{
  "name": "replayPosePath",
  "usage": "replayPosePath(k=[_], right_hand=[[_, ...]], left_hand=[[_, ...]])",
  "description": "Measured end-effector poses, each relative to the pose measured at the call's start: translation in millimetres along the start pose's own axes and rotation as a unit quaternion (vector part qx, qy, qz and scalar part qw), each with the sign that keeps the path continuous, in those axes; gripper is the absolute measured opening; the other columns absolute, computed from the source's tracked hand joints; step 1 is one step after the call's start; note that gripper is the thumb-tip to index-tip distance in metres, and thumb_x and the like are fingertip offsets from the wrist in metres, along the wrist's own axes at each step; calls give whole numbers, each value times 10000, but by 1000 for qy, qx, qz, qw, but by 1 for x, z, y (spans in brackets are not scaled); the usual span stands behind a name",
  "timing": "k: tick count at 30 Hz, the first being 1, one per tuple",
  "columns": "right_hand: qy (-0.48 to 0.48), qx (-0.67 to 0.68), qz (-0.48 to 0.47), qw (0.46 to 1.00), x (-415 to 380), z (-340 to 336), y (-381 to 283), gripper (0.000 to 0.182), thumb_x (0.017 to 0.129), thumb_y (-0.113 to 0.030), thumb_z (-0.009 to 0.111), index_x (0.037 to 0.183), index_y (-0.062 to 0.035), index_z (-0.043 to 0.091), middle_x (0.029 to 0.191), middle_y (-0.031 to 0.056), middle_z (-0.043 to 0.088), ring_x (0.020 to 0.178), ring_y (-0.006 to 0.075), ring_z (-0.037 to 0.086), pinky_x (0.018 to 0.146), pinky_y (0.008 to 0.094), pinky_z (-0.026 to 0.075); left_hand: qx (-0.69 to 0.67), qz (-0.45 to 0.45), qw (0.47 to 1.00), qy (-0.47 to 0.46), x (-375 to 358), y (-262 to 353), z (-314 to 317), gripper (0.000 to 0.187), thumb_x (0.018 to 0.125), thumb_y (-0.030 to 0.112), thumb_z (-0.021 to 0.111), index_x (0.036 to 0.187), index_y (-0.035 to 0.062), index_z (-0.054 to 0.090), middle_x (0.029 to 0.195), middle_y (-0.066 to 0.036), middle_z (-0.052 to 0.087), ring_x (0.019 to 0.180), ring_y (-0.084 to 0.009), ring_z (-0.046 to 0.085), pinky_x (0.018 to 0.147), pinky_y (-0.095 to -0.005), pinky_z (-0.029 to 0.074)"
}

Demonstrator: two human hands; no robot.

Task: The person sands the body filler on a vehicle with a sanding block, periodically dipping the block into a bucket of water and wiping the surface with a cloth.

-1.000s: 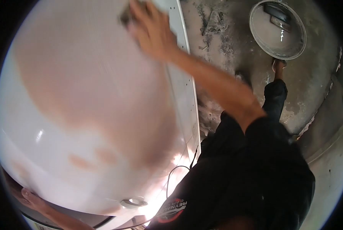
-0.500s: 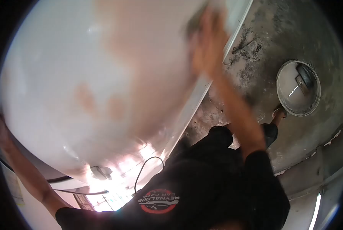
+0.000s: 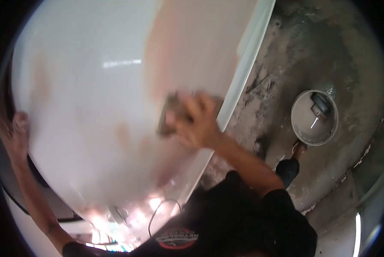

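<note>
A large white car panel (image 3: 93,98) with tan and reddish-brown patches fills the left and middle of the view. My right hand (image 3: 198,118) is closed around a grey-brown sanding block (image 3: 169,115), pressed against the panel near its lower edge. Motion blurs the block and the fingertips. At the panel's far left edge rests my left hand (image 3: 17,132), thumb apart on the white surface. Its other fingers reach into the dark area beyond and show only partly; I see no object in it.
On the wet, stained floor (image 3: 316,55) stands a round bucket (image 3: 294,115) of cloudy water with a dark block-like thing (image 3: 320,103) inside. My foot (image 3: 300,148) is beside it. A door handle (image 3: 120,214) and a thin dark cable (image 3: 155,214) lie near my torso.
My right hand has moved down and left across the panel with the sanding block. My left hand shows more fully at the left edge. The whole view has shifted a little.
</note>
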State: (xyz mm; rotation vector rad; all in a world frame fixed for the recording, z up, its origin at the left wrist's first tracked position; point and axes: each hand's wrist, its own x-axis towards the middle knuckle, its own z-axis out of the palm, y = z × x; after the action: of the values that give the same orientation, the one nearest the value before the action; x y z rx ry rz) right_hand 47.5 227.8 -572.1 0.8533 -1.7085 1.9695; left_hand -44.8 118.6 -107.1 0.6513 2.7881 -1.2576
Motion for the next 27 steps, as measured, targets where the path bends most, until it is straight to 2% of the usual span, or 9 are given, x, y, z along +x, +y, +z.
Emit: replayPosePath(k=[6,10,12,14,16,18,21,24,27], right_hand=[[180,8,204,962,230,-80,133,653,890,-332,653,1493,-176,455,1471,233,391,1147,459,429,1031,551,362],[124,-52,220,966,158,-38,38,584,948,-271,548,1489,-79,439,1481,303,359,1282,530,386,1092,572,327],[-11,-86,138,987,52,6,-43,604,909,-293,622,1489,-239,462,1497,315,340,1293,544,370,1041,650,346],[9,40,-8,999,-12,20,-74,566,916,-421,625,1457,-322,492,1519,265,359,1340,530,336,1042,682,311],[-53,-109,-42,992,10,11,-33,579,973,-462,524,1507,-258,426,1513,261,368,1352,512,329,1062,633,313],[8,-115,121,986,120,-22,30,619,1023,-390,418,1550,-86,301,1488,284,380,1315,472,403,1095,610,258],[157,-85,103,978,252,-76,135,523,996,-323,500,1413,-8,499,1343,293,517,1256,447,476,1078,475,366],[164,-40,266,949,281,-92,126,535,1001,-245,449,1479,-6,426,1369,254,530,1251,372,522,1090,402,380],[160,-157,131,966,171,-28,45,563,1008,-370,466,1437,-4,466,1402,309,436,1242,456,482,1053,528,369]], left_hand=[[-106,-74,991,32,7,21,8,1123,682,861,611,1492,100,441,1511,-201,441,1404,-373,415,1168,-545,317],[-132,-99,985,47,11,38,0,1131,664,859,626,1485,101,451,1507,-173,458,1404,-350,422,1165,-552,326],[-112,-85,989,45,7,32,-1,1132,655,861,630,1485,111,454,1503,-160,467,1404,-344,423,1167,-555,326],[-121,-80,988,53,7,32,-1,1116,643,862,642,1472,133,478,1488,-148,488,1393,-345,440,1164,-554,336],[-121,-77,988,62,5,30,4,1119,628,873,643,1463,144,492,1481,-141,498,1384,-348,452,1162,-553,342],[-129,-89,986,62,9,30,5,1131,609,888,637,1455,150,502,1478,-137,503,1377,-347,464,1157,-553,349],[-121,-80,988,57,7,31,2,1116,617,890,619,1473,187,479,1499,-120,484,1405,-339,428,1169,-575,325],[-100,-72,991,55,6,28,2,1109,625,890,608,1483,201,464,1508,-112,477,1424,-335,403,1173,-594,310],[-102,-71,991,56,3,26,4,1104,632,884,611,1484,198,464,1515,-127,463,1421,-346,404,1167,-598,315]])
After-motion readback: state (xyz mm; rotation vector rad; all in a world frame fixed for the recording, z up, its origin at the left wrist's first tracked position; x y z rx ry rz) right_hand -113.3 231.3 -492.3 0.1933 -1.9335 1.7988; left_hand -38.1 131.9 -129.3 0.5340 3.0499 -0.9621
